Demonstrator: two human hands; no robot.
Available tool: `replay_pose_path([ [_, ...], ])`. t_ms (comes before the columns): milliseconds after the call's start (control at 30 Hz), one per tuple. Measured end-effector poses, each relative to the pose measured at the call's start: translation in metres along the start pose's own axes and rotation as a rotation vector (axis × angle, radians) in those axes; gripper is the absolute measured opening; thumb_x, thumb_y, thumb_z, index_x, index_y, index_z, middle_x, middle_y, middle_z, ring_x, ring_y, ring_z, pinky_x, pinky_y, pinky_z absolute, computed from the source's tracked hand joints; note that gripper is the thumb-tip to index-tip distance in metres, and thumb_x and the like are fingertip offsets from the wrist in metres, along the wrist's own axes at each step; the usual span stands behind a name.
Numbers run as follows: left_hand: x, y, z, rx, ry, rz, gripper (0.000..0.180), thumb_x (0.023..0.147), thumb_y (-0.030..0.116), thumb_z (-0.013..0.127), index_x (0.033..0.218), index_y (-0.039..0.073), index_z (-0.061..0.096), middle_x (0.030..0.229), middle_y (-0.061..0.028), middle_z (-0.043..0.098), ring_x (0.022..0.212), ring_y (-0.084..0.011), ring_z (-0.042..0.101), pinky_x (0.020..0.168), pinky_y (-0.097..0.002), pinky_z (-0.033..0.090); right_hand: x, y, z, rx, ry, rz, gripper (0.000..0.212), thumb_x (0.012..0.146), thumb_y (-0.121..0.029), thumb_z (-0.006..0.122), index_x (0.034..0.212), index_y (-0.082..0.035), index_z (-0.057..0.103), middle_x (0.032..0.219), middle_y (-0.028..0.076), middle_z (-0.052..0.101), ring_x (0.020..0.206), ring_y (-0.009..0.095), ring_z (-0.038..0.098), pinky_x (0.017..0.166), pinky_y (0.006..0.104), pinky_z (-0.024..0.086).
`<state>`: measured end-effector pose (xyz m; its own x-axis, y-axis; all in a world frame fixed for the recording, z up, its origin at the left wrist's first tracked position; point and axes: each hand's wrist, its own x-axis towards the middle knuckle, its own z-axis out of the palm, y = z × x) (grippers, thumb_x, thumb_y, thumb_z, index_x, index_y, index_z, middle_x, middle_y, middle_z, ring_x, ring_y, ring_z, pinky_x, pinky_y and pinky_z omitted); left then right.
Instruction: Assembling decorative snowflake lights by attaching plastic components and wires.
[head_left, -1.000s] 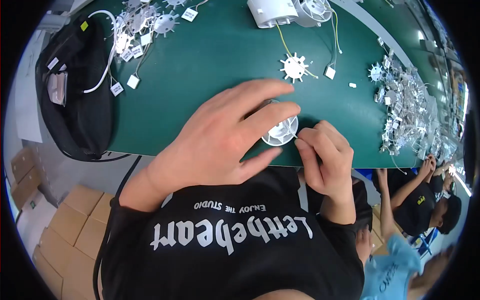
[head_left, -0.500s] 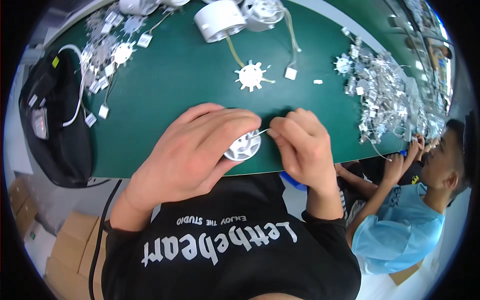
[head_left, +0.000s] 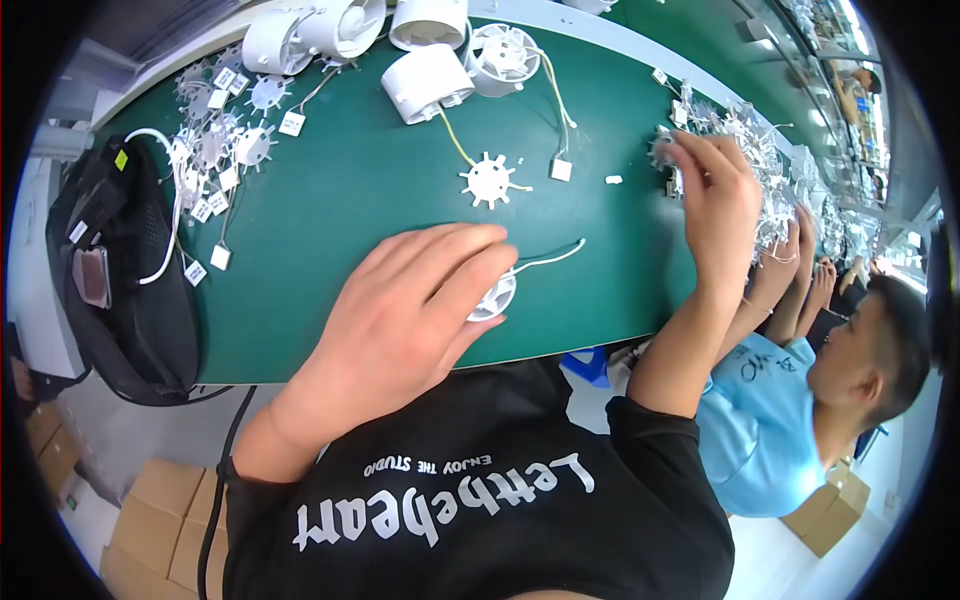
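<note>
My left hand (head_left: pixel 405 300) is closed round a small white round plastic housing (head_left: pixel 495 300) near the table's front edge, hiding much of it. Out of the housing runs a thin white wire (head_left: pixel 550 260), its end lying free to the right. My right hand (head_left: pixel 722 195) is at the pile on the right, thumb and forefinger pinched at a star-shaped piece (head_left: pixel 661 149) that looks blurred. Beyond the left hand lies a white star-shaped board (head_left: pixel 489 181), joined by a yellowish wire to a white cylindrical housing (head_left: pixel 425 84).
More white housings (head_left: pixel 502 60) stand at the back. Star-shaped boards with wires and connectors (head_left: pixel 215 140) are heaped at left, beside a black bag (head_left: pixel 130 290). A tangled pile (head_left: pixel 775 205) lies at right, where a person in light blue (head_left: pixel 765 420) works close by.
My right hand has let go of the thin wire at the housing and moved right and away to the pile. My left hand stays on the housing. The view has shifted slightly.
</note>
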<state>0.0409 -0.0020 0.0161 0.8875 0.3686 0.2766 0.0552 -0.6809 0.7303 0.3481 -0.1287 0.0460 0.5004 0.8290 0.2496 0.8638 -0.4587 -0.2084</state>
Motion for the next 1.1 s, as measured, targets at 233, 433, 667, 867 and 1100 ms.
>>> replay_pose_path([
  [233, 0.005, 0.000, -0.012, -0.170, 0.163, 0.081, 0.055, 0.083, 0.017, 0.091, 0.129, 0.002, 0.066, 0.128, -0.0171, 0.069, 0.115, -0.0326, 0.070, 0.091, -0.0443, 0.058, -0.021, -0.053, -0.036, 0.144, 0.381, -0.143, 0.022, 0.094, 0.004, 0.074, 0.116, 0.003, 0.078, 0.096, 0.014, 0.076, 0.078, 0.024, 0.068, 0.076, 0.0349, 0.057],
  [433, 0.008, 0.025, -0.014, -1.322, 0.181, -0.417, 0.043, 0.097, 0.021, 0.082, 0.128, -0.004, 0.064, 0.117, -0.0195, 0.071, 0.101, -0.0269, 0.075, 0.079, -0.0359, 0.062, -0.036, -0.105, -0.024, 0.933, 0.058, -0.710, 0.028, 0.083, 0.010, 0.075, 0.109, 0.000, 0.074, 0.093, 0.016, 0.075, 0.080, 0.027, 0.065, 0.064, 0.0330, 0.049],
  [667, -0.001, 0.017, -0.018, -1.682, -0.144, -0.570, 0.030, 0.104, 0.013, 0.073, 0.126, -0.006, 0.065, 0.106, -0.0157, 0.074, 0.094, -0.0227, 0.078, 0.078, -0.0255, 0.063, -0.048, -0.098, 0.000, 0.896, 0.147, -0.809, 0.032, 0.074, -0.011, 0.088, 0.104, -0.002, 0.081, 0.090, 0.011, 0.078, 0.080, 0.023, 0.067, 0.063, 0.0294, 0.054],
  [867, -0.004, 0.016, -0.026, -1.215, -0.056, -0.460, 0.036, 0.095, 0.011, 0.084, 0.124, -0.006, 0.069, 0.107, -0.0122, 0.077, 0.093, -0.0179, 0.076, 0.077, -0.0259, 0.061, -0.055, -0.116, 0.002, 0.968, 0.116, -0.706, 0.043, 0.065, -0.008, 0.095, 0.105, 0.000, 0.081, 0.097, 0.015, 0.078, 0.084, 0.028, 0.072, 0.068, 0.0303, 0.059],
  [1100, 0.001, 0.002, -0.016, -0.351, 0.190, -0.024, 0.056, 0.077, 0.011, 0.097, 0.124, -0.002, 0.071, 0.109, -0.0084, 0.077, 0.092, -0.0220, 0.073, 0.077, -0.0327, 0.059, -0.057, -0.091, 0.012, 0.704, 0.097, -0.600, 0.052, 0.067, -0.009, 0.097, 0.111, 0.008, 0.075, 0.115, 0.026, 0.075, 0.102, 0.037, 0.074, 0.078, 0.0387, 0.061],
])
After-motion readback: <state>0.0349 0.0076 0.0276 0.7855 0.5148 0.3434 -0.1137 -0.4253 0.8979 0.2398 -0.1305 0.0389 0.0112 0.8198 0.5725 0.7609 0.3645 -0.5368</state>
